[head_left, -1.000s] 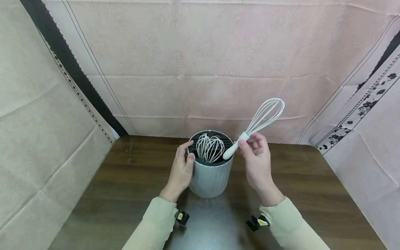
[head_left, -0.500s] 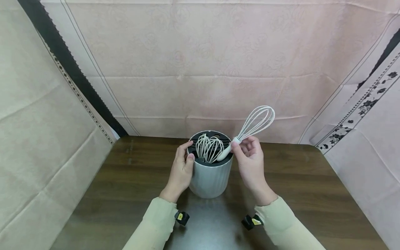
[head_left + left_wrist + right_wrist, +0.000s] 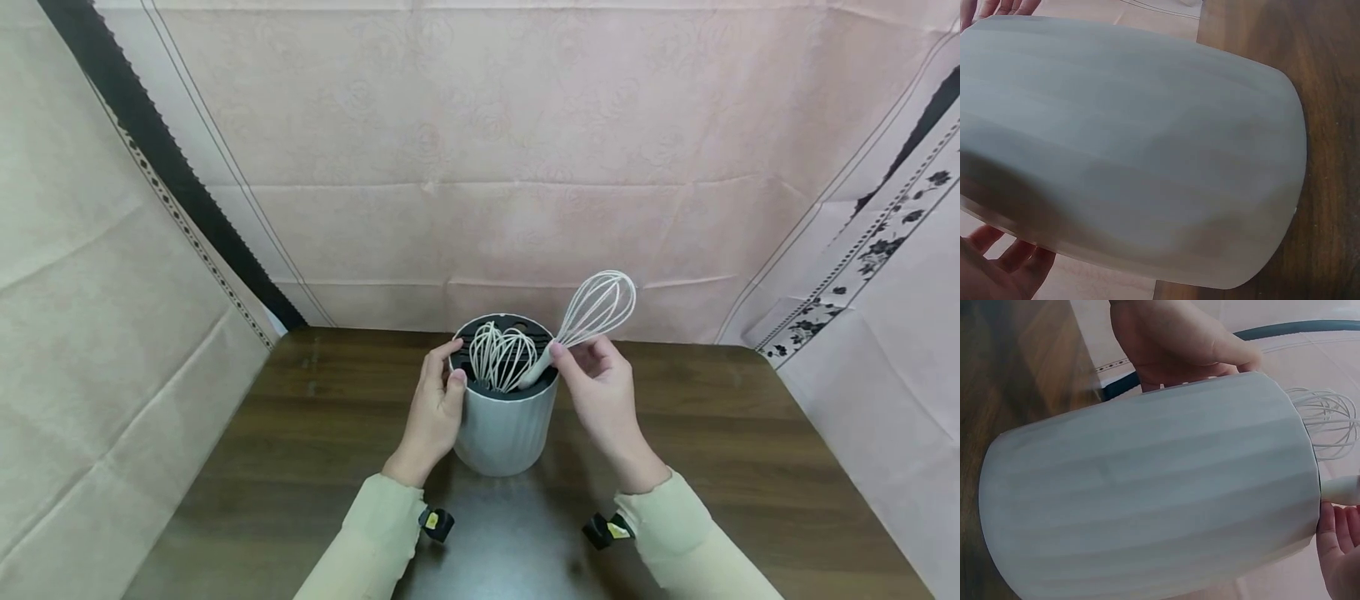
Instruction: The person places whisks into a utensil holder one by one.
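A whisk [image 3: 598, 308] with white wires tilts up to the right in the head view. My right hand [image 3: 603, 396] pinches its pale handle [image 3: 534, 372] between thumb and fingers, handle end down at the dark slotted top of the utensil holder [image 3: 501, 437]. The holder is pale grey-blue, ribbed and upright. My left hand [image 3: 431, 417] grips its left side near the rim, thumb in front. White wire loops of other whisks [image 3: 501, 357] stick out of the top. In the right wrist view, the handle [image 3: 1340, 490] meets the rim beside my right fingers [image 3: 1335, 534].
The holder stands on a brown wooden table [image 3: 315, 475] near its back edge. Pale patterned cloth [image 3: 480, 150] hangs behind the table and at both sides. Each wrist has a small black camera [image 3: 437, 523] by the sleeve.
My right hand has brought the whisk left and down, so its handle end now sits at the holder's top and it stands steeper. My left hand keeps its place.
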`<action>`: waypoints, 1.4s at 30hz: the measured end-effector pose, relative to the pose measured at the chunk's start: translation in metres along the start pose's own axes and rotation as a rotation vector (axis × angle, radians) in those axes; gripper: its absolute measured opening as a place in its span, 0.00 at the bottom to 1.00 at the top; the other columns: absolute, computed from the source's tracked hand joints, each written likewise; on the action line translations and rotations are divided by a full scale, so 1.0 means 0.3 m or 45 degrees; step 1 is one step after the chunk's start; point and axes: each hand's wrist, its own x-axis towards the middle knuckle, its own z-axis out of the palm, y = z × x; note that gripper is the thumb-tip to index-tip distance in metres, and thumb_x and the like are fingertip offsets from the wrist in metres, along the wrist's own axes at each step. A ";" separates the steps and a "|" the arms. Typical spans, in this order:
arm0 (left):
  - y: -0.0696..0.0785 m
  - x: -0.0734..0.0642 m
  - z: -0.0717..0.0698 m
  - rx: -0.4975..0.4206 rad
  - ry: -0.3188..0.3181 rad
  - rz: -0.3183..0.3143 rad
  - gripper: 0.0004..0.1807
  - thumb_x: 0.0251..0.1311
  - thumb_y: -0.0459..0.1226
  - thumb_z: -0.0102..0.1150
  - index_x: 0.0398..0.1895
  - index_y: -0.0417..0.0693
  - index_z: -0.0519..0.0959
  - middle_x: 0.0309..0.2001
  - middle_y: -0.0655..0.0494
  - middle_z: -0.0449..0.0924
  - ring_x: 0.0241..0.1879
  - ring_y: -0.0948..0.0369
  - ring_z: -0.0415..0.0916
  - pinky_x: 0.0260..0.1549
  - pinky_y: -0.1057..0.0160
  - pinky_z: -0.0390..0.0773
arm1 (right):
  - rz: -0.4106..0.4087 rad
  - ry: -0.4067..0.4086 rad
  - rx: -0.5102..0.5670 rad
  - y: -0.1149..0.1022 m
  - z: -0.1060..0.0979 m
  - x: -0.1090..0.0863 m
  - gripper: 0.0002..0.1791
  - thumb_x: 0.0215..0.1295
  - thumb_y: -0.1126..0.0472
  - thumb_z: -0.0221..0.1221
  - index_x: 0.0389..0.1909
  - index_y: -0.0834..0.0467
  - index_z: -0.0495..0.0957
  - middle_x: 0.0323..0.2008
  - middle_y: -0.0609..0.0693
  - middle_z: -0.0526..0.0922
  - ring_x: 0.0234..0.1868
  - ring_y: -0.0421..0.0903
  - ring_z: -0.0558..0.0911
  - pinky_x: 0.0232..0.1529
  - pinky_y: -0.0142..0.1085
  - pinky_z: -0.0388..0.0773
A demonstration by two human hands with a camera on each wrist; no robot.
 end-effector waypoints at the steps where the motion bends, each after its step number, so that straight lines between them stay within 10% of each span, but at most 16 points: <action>1: -0.001 0.000 -0.001 0.003 0.000 -0.004 0.21 0.74 0.43 0.41 0.68 0.59 0.62 0.66 0.50 0.61 0.59 0.51 0.66 0.58 0.45 0.67 | 0.010 -0.001 -0.030 -0.012 0.002 -0.002 0.12 0.62 0.67 0.63 0.43 0.69 0.77 0.35 0.57 0.82 0.36 0.45 0.81 0.41 0.32 0.79; 21: 0.000 0.002 0.013 -0.007 -0.011 -0.007 0.21 0.74 0.43 0.42 0.69 0.61 0.61 0.65 0.51 0.61 0.57 0.52 0.67 0.56 0.46 0.69 | 0.064 -0.097 -0.247 -0.009 0.008 -0.032 0.12 0.61 0.67 0.65 0.42 0.70 0.79 0.54 0.62 0.72 0.54 0.50 0.76 0.57 0.48 0.72; 31: -0.016 0.000 -0.004 0.000 -0.016 -0.008 0.23 0.74 0.41 0.41 0.70 0.61 0.60 0.67 0.51 0.59 0.64 0.52 0.62 0.61 0.44 0.64 | -0.005 -0.300 -0.332 0.053 -0.025 -0.071 0.35 0.60 0.60 0.66 0.65 0.62 0.62 0.60 0.56 0.69 0.60 0.53 0.70 0.61 0.53 0.66; 42: -0.010 -0.018 -0.064 0.110 -0.116 -0.091 0.29 0.74 0.52 0.38 0.75 0.72 0.48 0.74 0.61 0.50 0.70 0.54 0.55 0.62 0.40 0.60 | -0.169 -0.333 -0.747 0.188 -0.112 -0.084 0.37 0.63 0.44 0.61 0.71 0.47 0.59 0.68 0.48 0.63 0.66 0.49 0.65 0.62 0.54 0.64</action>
